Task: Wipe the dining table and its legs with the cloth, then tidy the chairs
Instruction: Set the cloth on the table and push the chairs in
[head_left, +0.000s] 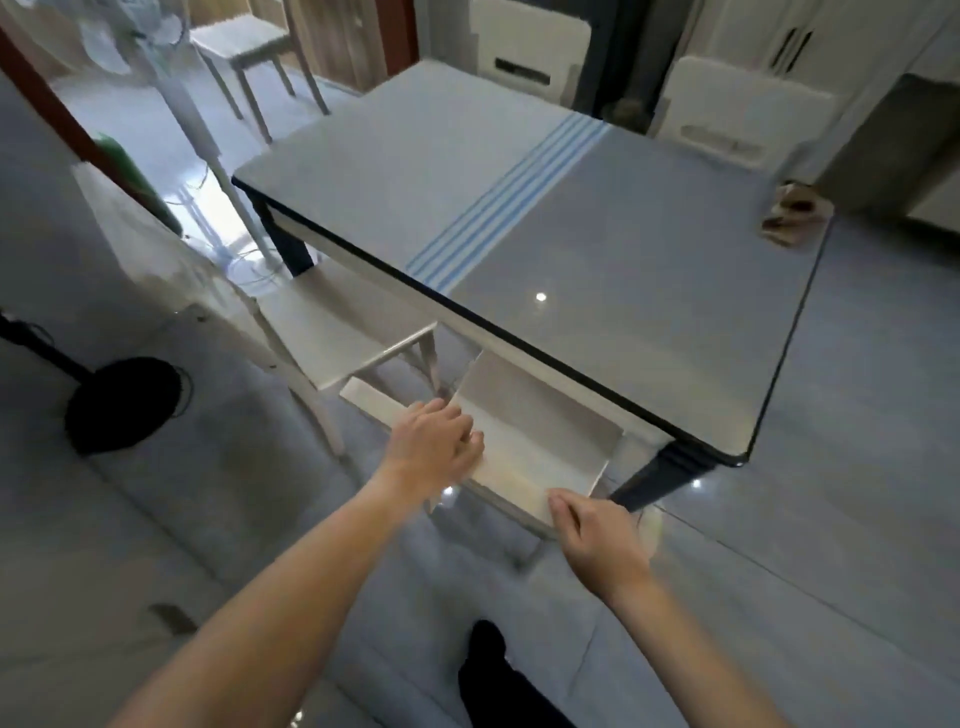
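The grey dining table (597, 249) has blue stripes across its glossy top and dark legs. A crumpled cloth (792, 215) lies near its far right edge. A white chair (524, 441) stands in front of me, its seat partly under the table's near edge. My left hand (434, 441) grips the left end of its backrest. My right hand (597, 535) holds the right end. A second white chair (332, 327) sits to the left, also partly under the table.
A white pedestal fan (202, 130) stands at the table's left end, and a black fan base (122, 402) rests on the floor at left. A stool (249, 47) is at the back left. Two white chairs (737, 114) stand behind the table.
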